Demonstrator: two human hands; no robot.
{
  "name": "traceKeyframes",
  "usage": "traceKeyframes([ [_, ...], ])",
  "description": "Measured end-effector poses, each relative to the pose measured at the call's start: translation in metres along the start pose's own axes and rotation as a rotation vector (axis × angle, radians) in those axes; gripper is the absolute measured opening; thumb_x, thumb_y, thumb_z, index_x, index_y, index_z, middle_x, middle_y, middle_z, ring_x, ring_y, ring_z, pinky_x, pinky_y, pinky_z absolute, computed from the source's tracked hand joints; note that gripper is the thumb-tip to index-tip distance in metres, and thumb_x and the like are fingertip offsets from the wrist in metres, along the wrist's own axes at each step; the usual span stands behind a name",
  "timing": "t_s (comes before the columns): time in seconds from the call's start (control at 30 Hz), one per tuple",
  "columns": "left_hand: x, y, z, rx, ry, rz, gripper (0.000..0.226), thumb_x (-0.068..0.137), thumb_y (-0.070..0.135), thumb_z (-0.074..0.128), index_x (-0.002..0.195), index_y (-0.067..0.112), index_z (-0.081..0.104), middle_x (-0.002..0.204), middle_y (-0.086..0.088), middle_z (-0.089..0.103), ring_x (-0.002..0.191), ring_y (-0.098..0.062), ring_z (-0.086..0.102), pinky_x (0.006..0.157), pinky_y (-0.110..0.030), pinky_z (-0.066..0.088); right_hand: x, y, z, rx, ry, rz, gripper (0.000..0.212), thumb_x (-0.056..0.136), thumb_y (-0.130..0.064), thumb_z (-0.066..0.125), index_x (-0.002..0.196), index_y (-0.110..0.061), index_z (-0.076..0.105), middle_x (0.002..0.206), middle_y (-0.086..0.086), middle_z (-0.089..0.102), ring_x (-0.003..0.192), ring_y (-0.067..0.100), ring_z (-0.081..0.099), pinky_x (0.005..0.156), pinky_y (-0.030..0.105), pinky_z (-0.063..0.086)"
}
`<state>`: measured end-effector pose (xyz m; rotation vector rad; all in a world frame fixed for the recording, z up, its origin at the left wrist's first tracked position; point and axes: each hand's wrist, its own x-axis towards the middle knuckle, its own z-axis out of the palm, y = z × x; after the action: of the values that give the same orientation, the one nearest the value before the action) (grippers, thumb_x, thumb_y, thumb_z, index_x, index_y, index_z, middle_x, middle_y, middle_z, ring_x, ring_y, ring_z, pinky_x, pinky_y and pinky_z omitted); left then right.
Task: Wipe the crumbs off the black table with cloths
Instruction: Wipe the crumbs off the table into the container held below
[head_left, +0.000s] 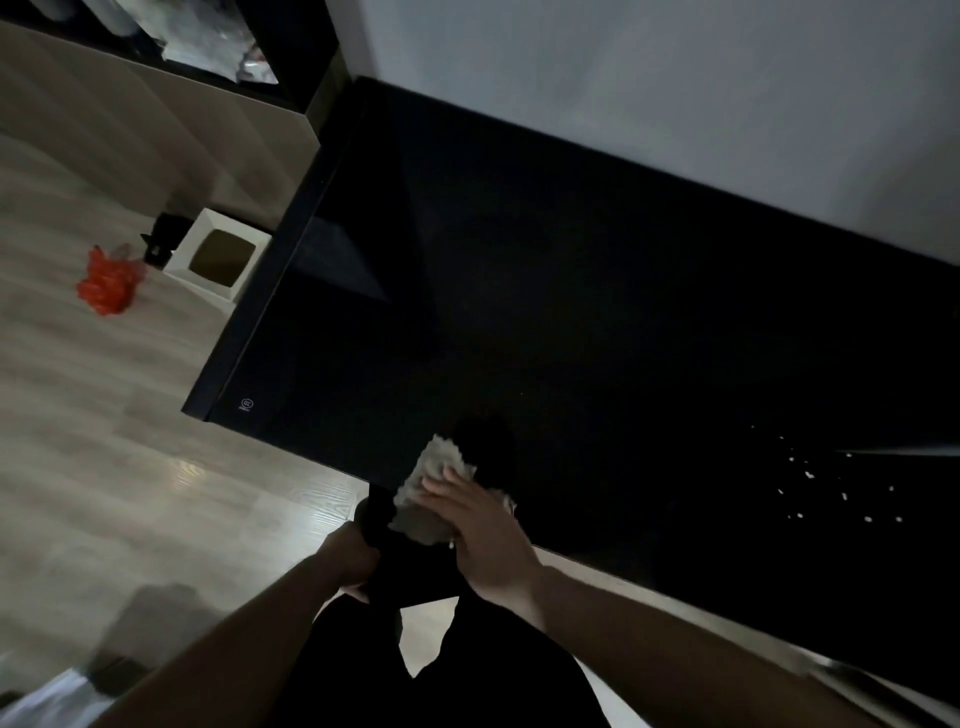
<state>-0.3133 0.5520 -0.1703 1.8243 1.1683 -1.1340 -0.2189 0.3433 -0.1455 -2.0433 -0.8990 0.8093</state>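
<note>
The black table (571, 312) fills the middle of the head view, glossy and dark. My right hand (483, 535) lies flat on a pale cloth (436, 467) at the table's near edge. The cloth hangs partly over that edge. My left hand (353, 566) is just below the edge, closed on a dark cloth (376, 519) that rises up to the table edge. Several white crumbs (831, 493) lie scattered on the table to the right of both hands.
A white box (218, 257) with a brown inside stands on the wooden floor left of the table, with a dark object (163, 236) and a red bag (106, 280) beside it. A pale wall (675, 78) runs behind the table.
</note>
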Motion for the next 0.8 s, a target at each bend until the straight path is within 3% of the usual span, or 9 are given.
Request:
traceKeyframes([
  [0.07,-0.002,0.001,0.000,-0.001,0.005,0.006,0.028,0.088,0.012,0.061,0.110,-0.002,0.071,0.111,-0.022,0.076,0.106,-0.035,0.074,0.086,-0.041,0.060,-0.008,-0.010,-0.002,0.153,0.056,0.094,0.071,0.086,0.002,0.045,0.149,-0.028,0.057,0.160,-0.017,0.046,0.153,-0.006,0.026,0.128,0.032,0.026],
  [0.2,-0.002,-0.001,0.001,0.029,-0.013,0.013,0.035,0.085,0.014,0.061,0.113,-0.003,0.072,0.112,-0.022,0.077,0.105,-0.035,0.075,0.091,-0.043,0.062,-0.005,-0.017,-0.046,0.366,0.240,0.149,0.071,0.088,0.009,0.048,0.149,-0.026,0.057,0.159,-0.015,0.048,0.150,0.001,0.039,0.124,0.026,0.032],
  [0.37,-0.003,-0.003,0.002,0.043,-0.033,0.027,0.041,0.082,0.020,0.059,0.113,-0.001,0.073,0.110,-0.020,0.077,0.104,-0.035,0.076,0.091,-0.043,0.063,0.025,0.030,-0.130,0.124,0.522,0.141,0.076,0.083,0.020,0.041,0.151,-0.011,0.053,0.163,0.001,0.044,0.154,0.010,0.036,0.128,0.033,0.027],
  [0.47,0.000,-0.006,0.004,0.015,-0.042,0.019,0.050,0.067,0.024,0.055,0.106,0.000,0.075,0.098,-0.019,0.079,0.090,-0.034,0.079,0.083,-0.046,0.066,0.049,0.061,-0.166,-0.048,0.483,0.295,0.063,0.097,0.004,0.051,0.153,-0.023,0.051,0.170,-0.006,0.030,0.158,0.011,0.025,0.129,0.037,0.027],
  [0.6,-0.008,0.004,0.009,-0.085,-0.041,-0.007,0.026,0.081,0.008,0.055,0.097,0.001,0.075,0.089,-0.019,0.078,0.074,-0.033,0.080,0.063,-0.046,0.067,0.069,0.081,-0.161,-0.301,0.302,0.451,0.061,0.106,-0.019,0.049,0.162,-0.035,0.031,0.176,-0.003,0.000,0.162,0.025,-0.004,0.128,0.050,0.027],
  [0.67,-0.008,0.006,0.013,-0.125,-0.051,-0.013,0.026,0.080,0.006,0.054,0.095,0.001,0.075,0.088,-0.020,0.078,0.072,-0.034,0.080,0.061,-0.046,0.067,0.069,0.079,-0.141,-0.407,0.312,0.444,0.065,0.105,-0.024,0.049,0.164,-0.038,0.025,0.176,0.001,0.001,0.162,0.028,-0.008,0.128,0.057,0.022],
  [0.8,-0.004,0.004,0.018,-0.156,-0.096,-0.019,0.029,0.073,0.007,0.056,0.093,0.001,0.076,0.087,-0.021,0.079,0.072,-0.036,0.080,0.064,-0.049,0.067,0.045,0.061,-0.086,-0.353,0.347,0.247,0.069,0.097,-0.014,0.056,0.160,-0.033,0.038,0.175,0.001,0.016,0.163,0.027,0.005,0.130,0.055,0.015],
])
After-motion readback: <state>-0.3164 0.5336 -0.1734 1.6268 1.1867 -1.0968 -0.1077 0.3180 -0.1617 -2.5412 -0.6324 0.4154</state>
